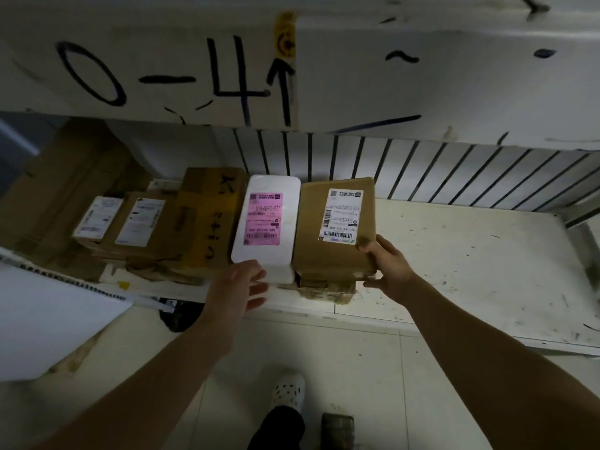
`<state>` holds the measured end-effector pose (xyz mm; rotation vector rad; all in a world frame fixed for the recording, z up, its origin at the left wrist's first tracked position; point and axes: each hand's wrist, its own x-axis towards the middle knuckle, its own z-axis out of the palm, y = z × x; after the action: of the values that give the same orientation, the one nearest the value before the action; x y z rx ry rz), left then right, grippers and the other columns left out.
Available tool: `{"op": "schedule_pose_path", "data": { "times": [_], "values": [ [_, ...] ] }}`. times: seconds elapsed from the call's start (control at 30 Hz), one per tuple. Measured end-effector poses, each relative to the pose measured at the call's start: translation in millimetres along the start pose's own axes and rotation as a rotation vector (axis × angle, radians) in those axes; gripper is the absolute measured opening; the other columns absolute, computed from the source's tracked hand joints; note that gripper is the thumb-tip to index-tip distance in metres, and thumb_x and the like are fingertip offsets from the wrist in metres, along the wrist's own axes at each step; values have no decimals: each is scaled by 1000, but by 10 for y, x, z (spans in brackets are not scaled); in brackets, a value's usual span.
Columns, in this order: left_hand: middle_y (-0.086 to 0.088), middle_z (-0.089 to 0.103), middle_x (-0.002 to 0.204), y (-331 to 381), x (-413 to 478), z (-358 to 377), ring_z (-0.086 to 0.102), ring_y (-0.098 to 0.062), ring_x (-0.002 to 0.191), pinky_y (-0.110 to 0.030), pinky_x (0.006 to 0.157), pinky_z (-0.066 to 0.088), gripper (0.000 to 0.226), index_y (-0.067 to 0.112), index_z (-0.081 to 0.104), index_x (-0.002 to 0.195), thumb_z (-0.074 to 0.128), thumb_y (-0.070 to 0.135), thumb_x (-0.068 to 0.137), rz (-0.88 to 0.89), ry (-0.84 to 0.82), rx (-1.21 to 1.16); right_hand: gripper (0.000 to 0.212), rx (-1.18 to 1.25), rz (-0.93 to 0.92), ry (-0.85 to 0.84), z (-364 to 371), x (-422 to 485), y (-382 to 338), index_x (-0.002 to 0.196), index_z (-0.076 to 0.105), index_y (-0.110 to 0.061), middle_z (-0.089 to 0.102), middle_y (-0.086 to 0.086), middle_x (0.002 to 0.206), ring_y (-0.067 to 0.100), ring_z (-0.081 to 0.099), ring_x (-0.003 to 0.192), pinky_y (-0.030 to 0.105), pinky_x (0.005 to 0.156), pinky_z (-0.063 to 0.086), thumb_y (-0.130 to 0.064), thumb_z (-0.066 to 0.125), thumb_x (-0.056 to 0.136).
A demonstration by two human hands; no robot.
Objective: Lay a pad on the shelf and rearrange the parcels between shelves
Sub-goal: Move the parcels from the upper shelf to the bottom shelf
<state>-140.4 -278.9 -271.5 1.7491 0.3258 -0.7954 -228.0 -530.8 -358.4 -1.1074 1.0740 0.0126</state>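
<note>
Nearest, a white perforated shoe (289, 393) stood on floor tile. Beyond it, the left hand (242, 284) lay open with relaxed fingers at the near edge of the white foam parcel (266, 219), a rigid, round-cornered box, probably light and easily dented. The right hand (388, 267) gripped the near right corner of the brown cardboard parcel (336, 228), thumb on top. Its stiff, matte faces favoured a two-sided edge grip. Both parcels lay side by side on the scuffed white shelf (470, 264), the brown one atop a taped box, before a slatted back (422, 167).

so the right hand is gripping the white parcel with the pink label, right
Not quite. The head view shows the right hand gripping the brown parcel with the white label; the white parcel with the pink label lies beside it, near the left hand.
</note>
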Motion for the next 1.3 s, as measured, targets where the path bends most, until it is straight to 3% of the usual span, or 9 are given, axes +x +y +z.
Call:
{"op": "schedule_pose_path", "data": {
  "times": [0.1, 0.4, 0.53, 0.6, 0.7, 0.77, 0.93, 1.17, 1.3],
  "values": [
    [-10, 72, 110, 11, 38, -26, 69, -29, 103, -45, 93, 55, 10, 17, 64, 102, 59, 24, 99, -14, -10, -6, 59, -73, 14, 30, 69, 83, -28, 149, 45, -29, 57, 9, 127, 31, 54, 115, 59, 100, 49, -7, 58, 95],
    [-10, 72, 111, 100, -11, 59, 69, -28, 103, -46, 94, 56, 3, 20, 61, 100, 58, 21, 99, -25, -34, -17, 65, -159, 64, 59, 74, -24, 18, 157, 30, -23, 47, 12, 150, 34, 46, 135, 53, 108, 41, -14, 59, 100],
    [-10, 72, 110, 121, -172, 87, 69, -29, 103, -45, 92, 57, 3, 23, 61, 100, 58, 21, 99, -24, -30, -30, 64, -158, 73, 76, -64, -283, 73, 154, 38, -16, 50, 14, 141, 34, 49, 129, 49, 100, 48, -21, 65, 96],
    [-9, 73, 109, 116, -287, 110, 69, -29, 102, -42, 87, 58, 4, 23, 62, 101, 58, 21, 99, -21, -20, -45, 50, -159, 70, 57, -159, -468, 71, 143, 50, -12, 55, 13, 130, 34, 56, 118, 46, 94, 52, -22, 65, 96],
    [-7, 73, 105, 94, -526, 192, 70, -26, 98, -37, 79, 58, 5, 23, 63, 103, 59, 23, 99, 1, -21, -50, 7, -142, 45, 35, -310, -795, 41, 99, 66, -18, 58, 15, 129, 38, 63, 111, 48, 95, 55, -21, 60, 99],
    [-6, 74, 105, 83, -724, 289, 71, -24, 97, -37, 81, 58, 9, 19, 64, 106, 60, 23, 99, 4, -49, -40, 8, -150, 11, 33, -423, -1043, 3, 95, 66, -20, 60, 15, 128, 38, 66, 109, 47, 94, 56, -20, 59, 98],
    [-9, 73, 106, 190, -1402, 622, 70, -25, 96, -37, 80, 57, 16, 11, 64, 112, 54, 18, 101, 113, -206, 0, 24, -172, -112, -4, -847, -1776, -224, 117, 65, -13, 65, 12, 122, 34, 70, 105, 44, 91, 59, -26, 63, 96],
    [-13, 75, 100, 796, -2526, 1099, 70, -28, 89, -39, 84, 56, 16, 9, 69, 105, 53, 12, 101, 368, -560, 158, 17, -127, -392, 63, -1523, -2964, -816, 105, 66, -19, 69, 11, 118, 31, 72, 101, 47, 95, 58, -33, 65, 96],
    [-19, 76, 95, 1222, -3019, 1234, 69, -27, 76, -36, 73, 58, 17, 1, 70, 103, 56, 9, 99, 547, -717, 183, 36, -94, -540, 130, -1823, -3531, -1188, 117, 66, -12, 71, 11, 115, 29, 74, 97, 45, 92, 59, -40, 66, 94]
  ]
}}
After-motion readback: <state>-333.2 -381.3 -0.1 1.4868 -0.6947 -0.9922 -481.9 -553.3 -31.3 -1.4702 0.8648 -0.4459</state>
